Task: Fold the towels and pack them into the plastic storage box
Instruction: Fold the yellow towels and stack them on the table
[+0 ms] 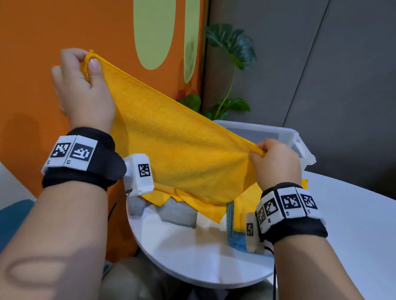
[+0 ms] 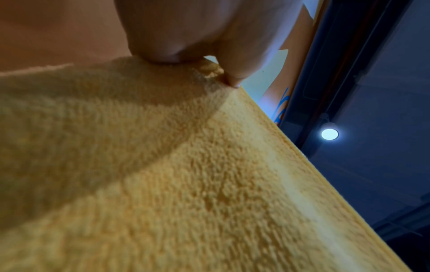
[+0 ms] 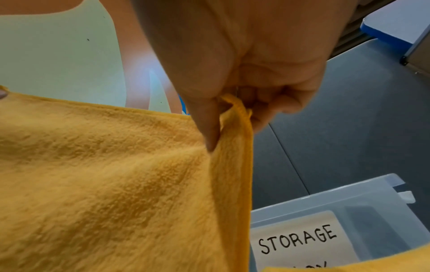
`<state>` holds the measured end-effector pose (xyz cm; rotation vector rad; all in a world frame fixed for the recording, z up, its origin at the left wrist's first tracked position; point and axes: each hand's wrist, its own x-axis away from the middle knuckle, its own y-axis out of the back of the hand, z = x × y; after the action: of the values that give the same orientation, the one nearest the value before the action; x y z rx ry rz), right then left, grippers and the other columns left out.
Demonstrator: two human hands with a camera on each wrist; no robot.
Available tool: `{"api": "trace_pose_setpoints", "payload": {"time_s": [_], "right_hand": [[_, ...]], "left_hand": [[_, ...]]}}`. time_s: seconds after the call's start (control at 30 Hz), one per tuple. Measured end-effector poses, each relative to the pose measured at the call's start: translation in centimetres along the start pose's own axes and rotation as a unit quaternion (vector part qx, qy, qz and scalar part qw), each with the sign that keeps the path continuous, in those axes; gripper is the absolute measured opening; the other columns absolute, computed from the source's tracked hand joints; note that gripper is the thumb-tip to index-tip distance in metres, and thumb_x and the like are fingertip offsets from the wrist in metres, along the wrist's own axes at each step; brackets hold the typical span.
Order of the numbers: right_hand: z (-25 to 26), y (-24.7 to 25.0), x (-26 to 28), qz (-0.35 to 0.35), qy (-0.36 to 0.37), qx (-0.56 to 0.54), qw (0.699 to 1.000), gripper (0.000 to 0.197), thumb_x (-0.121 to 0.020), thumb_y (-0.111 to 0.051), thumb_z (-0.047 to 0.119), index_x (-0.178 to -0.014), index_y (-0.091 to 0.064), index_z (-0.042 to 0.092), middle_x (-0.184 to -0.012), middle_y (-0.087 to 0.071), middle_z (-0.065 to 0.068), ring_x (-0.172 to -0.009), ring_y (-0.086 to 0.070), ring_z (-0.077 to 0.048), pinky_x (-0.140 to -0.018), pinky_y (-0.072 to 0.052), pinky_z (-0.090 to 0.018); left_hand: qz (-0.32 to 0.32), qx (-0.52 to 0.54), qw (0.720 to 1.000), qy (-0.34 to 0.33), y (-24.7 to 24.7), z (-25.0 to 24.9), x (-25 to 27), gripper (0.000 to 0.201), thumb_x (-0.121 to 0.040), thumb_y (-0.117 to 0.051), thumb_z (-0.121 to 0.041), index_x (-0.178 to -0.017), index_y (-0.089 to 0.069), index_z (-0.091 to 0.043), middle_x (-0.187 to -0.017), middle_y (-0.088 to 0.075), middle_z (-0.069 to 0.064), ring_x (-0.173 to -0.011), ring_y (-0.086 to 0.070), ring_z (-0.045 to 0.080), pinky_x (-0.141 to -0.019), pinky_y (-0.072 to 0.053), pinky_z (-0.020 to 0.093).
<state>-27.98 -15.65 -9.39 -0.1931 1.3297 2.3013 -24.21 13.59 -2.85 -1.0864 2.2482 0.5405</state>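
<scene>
A yellow towel [image 1: 180,145] hangs stretched in the air above the white table [image 1: 355,244]. My left hand [image 1: 85,81] pinches its upper left corner, raised high; thumb and finger close on that towel [image 2: 209,165] corner in the left wrist view. My right hand [image 1: 275,159] pinches the opposite top corner, lower and to the right, with the towel [image 3: 116,184] edge curled between thumb and fingers. The clear plastic storage box [image 1: 302,147] stands behind the right hand; its label reads STORAGE on the box [image 3: 349,211]. More yellow, grey [image 1: 179,212] and blue [image 1: 233,236] towels lie under the held one.
An orange wall with green shapes [image 1: 43,43] rises close on the left. A leafy plant [image 1: 230,61] stands behind the box by a grey wall. The table's near rounded edge [image 1: 201,280] lies just above my knees.
</scene>
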Motion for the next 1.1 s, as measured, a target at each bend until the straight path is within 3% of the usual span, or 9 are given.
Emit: {"api": "trace_pose_setpoints", "payload": {"time_s": [0.17, 0.23, 0.3, 0.4, 0.53, 0.63, 0.73, 0.93, 1.1], "right_hand": [[0.6, 1.1, -0.1, -0.13, -0.002, -0.068, 0.989, 0.012, -0.093, -0.05, 0.015, -0.099, -0.055, 0.023, -0.093, -0.055, 0.003, -0.084, -0.055, -0.022, -0.08, -0.046, -0.04], [0.9, 1.6, -0.3, -0.171, -0.018, -0.116, 0.978, 0.016, -0.091, -0.052, 0.013, -0.095, -0.048, 0.027, -0.094, -0.053, 0.006, -0.087, -0.055, -0.022, -0.078, -0.046, -0.038], [0.9, 1.9, -0.5, -0.187, -0.02, -0.144, 0.972, 0.019, -0.09, -0.053, 0.012, -0.093, -0.047, 0.03, -0.094, -0.05, 0.009, -0.092, -0.056, -0.021, -0.083, -0.05, -0.041], [0.9, 2.0, -0.5, -0.19, -0.01, -0.134, 0.973, 0.013, -0.093, -0.051, 0.016, -0.096, -0.058, 0.026, -0.096, -0.05, 0.003, -0.091, -0.055, -0.021, -0.087, -0.049, -0.044], [0.4, 1.9, -0.4, -0.185, -0.025, -0.148, 0.971, 0.017, -0.098, -0.046, 0.025, -0.104, -0.061, 0.022, -0.105, -0.058, -0.003, -0.089, -0.055, -0.018, -0.078, -0.045, -0.031], [0.0, 1.7, -0.5, -0.186, -0.049, -0.19, 0.963, 0.013, -0.098, -0.045, 0.025, -0.103, -0.057, 0.022, -0.097, -0.061, -0.001, -0.084, -0.056, -0.016, -0.07, -0.043, -0.028], [-0.2, 1.7, -0.6, -0.195, -0.055, -0.198, 0.959, 0.013, -0.097, -0.048, 0.023, -0.104, -0.058, 0.02, -0.095, -0.062, 0.0, -0.086, -0.058, -0.017, -0.073, -0.047, -0.03], [-0.6, 1.8, -0.6, -0.206, -0.079, -0.219, 0.951, 0.011, -0.091, -0.056, 0.018, -0.099, -0.063, 0.022, -0.087, -0.058, 0.01, -0.083, -0.056, -0.01, -0.07, -0.042, -0.023], [-0.7, 1.7, -0.6, -0.218, -0.086, -0.235, 0.943, 0.014, -0.089, -0.06, 0.018, -0.101, -0.066, 0.022, -0.087, -0.06, 0.011, -0.08, -0.056, -0.007, -0.072, -0.043, -0.02]], "left_hand": [[-0.009, 0.019, 1.0, 0.011, 0.0, 0.6, 0.2, 0.027, -0.101, -0.035, -0.025, -0.119, -0.049, -0.012, -0.108, -0.04, -0.002, -0.08, -0.04, 0.002, -0.074, -0.03, 0.019], [-0.016, 0.045, 0.999, 0.013, 0.0, 0.9, 0.0, 0.018, -0.099, -0.033, -0.026, -0.11, -0.046, -0.019, -0.102, -0.043, -0.002, -0.079, -0.041, 0.008, -0.073, -0.034, 0.024], [-0.018, 0.059, 0.998, 0.018, -0.2, 1.2, -0.1, 0.014, -0.098, -0.033, -0.026, -0.106, -0.043, -0.021, -0.098, -0.044, -0.003, -0.081, -0.041, 0.012, -0.069, -0.035, 0.023], [-0.012, 0.068, 0.997, 0.035, -0.4, 1.3, 0.1, 0.007, -0.1, -0.033, -0.022, -0.104, -0.039, -0.023, -0.084, -0.04, -0.012, -0.067, -0.039, 0.003, -0.06, -0.032, 0.012], [-0.005, 0.068, 0.996, 0.064, -0.4, 1.3, 0.8, 0.005, -0.102, -0.034, -0.019, -0.104, -0.037, -0.022, -0.077, -0.034, -0.016, -0.057, -0.04, -0.006, -0.056, -0.033, 0.009], [0.004, 0.061, 0.995, 0.079, -0.6, 1.3, 1.1, 0.005, -0.102, -0.036, -0.018, -0.104, -0.038, -0.022, -0.08, -0.036, -0.017, -0.064, -0.04, -0.005, -0.059, -0.034, 0.005], [0.011, 0.051, 0.994, 0.091, -0.8, 1.8, 1.3, 0.005, -0.102, -0.037, -0.018, -0.104, -0.039, -0.023, -0.081, -0.036, -0.017, -0.066, -0.039, -0.003, -0.059, -0.035, 0.003], [0.02, 0.047, 0.991, 0.126, -1.2, 2.8, 1.4, 0.014, -0.102, -0.039, -0.018, -0.112, -0.049, -0.019, -0.081, -0.039, -0.018, -0.082, -0.045, 0.009, -0.058, -0.037, 0.003], [0.026, 0.037, 0.989, 0.142, -1.3, 3.2, 1.7, 0.028, -0.103, -0.038, -0.019, -0.127, -0.051, -0.013, -0.096, -0.05, -0.009, -0.088, -0.048, 0.011, -0.071, -0.037, 0.016]]}}
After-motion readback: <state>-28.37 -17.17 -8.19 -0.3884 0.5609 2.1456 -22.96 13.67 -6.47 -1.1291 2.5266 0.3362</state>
